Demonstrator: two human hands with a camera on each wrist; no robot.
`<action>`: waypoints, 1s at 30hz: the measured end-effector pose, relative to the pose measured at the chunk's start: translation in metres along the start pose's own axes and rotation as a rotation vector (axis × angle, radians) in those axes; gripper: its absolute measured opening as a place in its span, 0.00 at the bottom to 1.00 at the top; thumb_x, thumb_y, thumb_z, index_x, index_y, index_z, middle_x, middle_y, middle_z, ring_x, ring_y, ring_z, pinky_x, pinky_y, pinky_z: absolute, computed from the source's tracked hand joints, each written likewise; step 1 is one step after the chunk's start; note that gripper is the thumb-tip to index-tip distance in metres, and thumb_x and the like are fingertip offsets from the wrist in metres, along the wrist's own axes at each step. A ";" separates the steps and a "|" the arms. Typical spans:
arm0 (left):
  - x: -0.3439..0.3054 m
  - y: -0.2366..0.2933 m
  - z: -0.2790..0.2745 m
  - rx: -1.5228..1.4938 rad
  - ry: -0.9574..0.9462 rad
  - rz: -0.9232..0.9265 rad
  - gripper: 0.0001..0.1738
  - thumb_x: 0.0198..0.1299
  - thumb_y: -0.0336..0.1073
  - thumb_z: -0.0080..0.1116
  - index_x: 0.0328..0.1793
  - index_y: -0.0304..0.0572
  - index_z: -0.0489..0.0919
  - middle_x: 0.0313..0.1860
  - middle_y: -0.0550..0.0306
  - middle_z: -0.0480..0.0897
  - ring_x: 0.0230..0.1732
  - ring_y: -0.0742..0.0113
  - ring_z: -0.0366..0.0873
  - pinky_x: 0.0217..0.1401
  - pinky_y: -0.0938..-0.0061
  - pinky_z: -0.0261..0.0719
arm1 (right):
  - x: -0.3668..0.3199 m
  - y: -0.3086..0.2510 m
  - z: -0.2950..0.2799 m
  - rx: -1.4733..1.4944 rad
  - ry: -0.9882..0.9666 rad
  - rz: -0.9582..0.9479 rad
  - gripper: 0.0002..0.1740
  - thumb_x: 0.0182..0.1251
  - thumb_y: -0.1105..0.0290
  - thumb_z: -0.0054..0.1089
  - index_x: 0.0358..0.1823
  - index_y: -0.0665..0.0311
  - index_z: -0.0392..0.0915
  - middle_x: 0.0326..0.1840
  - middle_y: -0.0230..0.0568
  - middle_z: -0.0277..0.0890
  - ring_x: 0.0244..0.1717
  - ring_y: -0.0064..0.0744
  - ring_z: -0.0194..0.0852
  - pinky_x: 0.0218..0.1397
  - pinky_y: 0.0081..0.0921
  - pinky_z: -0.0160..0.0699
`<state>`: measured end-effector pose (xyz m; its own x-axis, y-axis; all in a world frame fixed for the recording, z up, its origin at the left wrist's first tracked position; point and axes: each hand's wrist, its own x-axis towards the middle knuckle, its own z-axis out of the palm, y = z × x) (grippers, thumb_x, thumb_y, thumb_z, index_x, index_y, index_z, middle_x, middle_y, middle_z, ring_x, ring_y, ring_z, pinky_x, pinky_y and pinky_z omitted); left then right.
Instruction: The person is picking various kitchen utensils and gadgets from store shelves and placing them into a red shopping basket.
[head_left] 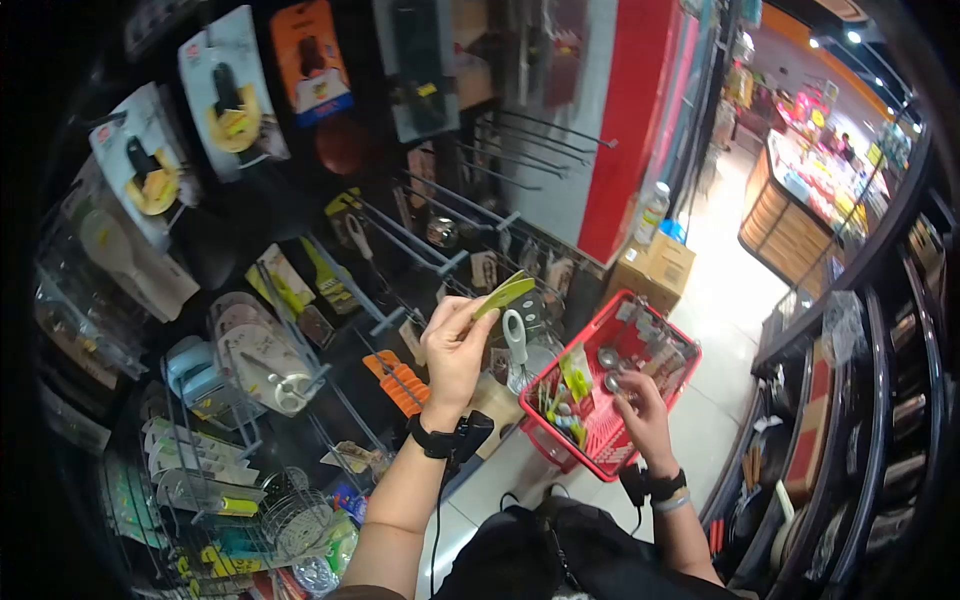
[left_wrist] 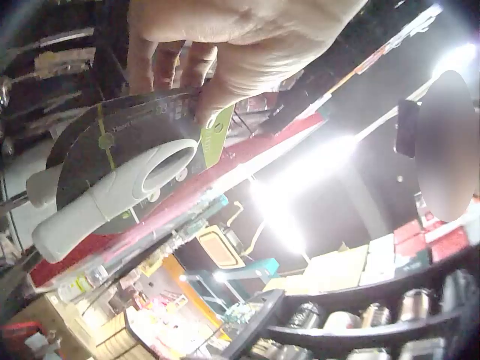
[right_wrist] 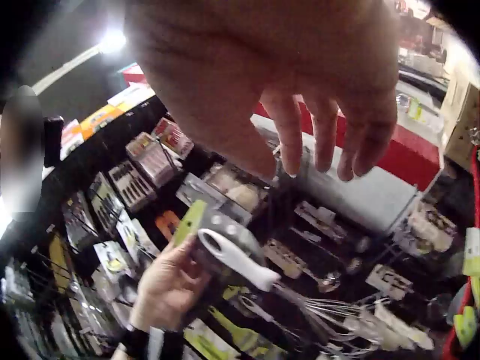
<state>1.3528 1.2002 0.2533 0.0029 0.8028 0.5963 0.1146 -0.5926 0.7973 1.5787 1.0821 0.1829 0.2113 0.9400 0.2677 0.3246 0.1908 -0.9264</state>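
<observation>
My left hand [head_left: 460,350] pinches the green top of a card [head_left: 508,291] between thumb and fingers. A whisk with a white looped handle [head_left: 515,335] hangs from that card; its wire loops [right_wrist: 326,315] show in the right wrist view. A second white handle [left_wrist: 45,187] shows behind the first one [left_wrist: 112,206] in the left wrist view. My right hand [head_left: 645,415] is over the near right side of the red basket [head_left: 572,458], fingers loosely bent and holding nothing. Packaged utensils [head_left: 575,375] and metal round pieces lie in the basket.
A rack with metal hooks [head_left: 400,235] and hanging kitchen tools fills the left side. Orange utensils [head_left: 395,382] hang low. Behind the basket stands a cardboard box [head_left: 655,270] beside a bottle [head_left: 653,210]. Shelves [head_left: 865,430] line the right, with tiled floor [head_left: 715,400] between.
</observation>
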 end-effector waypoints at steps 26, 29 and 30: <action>-0.141 -0.091 0.195 0.164 -0.612 0.094 0.11 0.52 0.28 0.59 0.41 0.34 0.81 0.36 0.49 0.81 0.40 0.55 0.77 0.43 0.67 0.75 | 0.023 0.158 -0.095 -0.614 0.073 0.375 0.15 0.56 0.67 0.49 0.25 0.75 0.76 0.23 0.64 0.73 0.29 0.62 0.75 0.37 0.48 0.76; -0.134 -0.100 0.150 0.220 -0.541 -0.121 0.10 0.55 0.29 0.57 0.42 0.32 0.81 0.35 0.47 0.82 0.36 0.56 0.80 0.40 0.70 0.76 | 0.029 0.192 -0.078 -0.641 -0.044 0.408 0.15 0.56 0.66 0.49 0.27 0.74 0.77 0.26 0.65 0.74 0.30 0.62 0.75 0.40 0.50 0.76; -0.133 -0.101 0.135 0.277 -0.517 -0.177 0.10 0.56 0.29 0.57 0.42 0.32 0.81 0.35 0.46 0.82 0.35 0.58 0.80 0.39 0.72 0.76 | 0.030 0.198 -0.071 -0.637 -0.046 0.389 0.15 0.57 0.66 0.49 0.28 0.74 0.77 0.26 0.65 0.74 0.30 0.62 0.75 0.39 0.50 0.76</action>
<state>1.4746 1.1620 0.0813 0.4335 0.8569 0.2789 0.4108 -0.4634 0.7852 1.7145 1.1283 0.0261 0.3857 0.9198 -0.0726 0.7081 -0.3455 -0.6158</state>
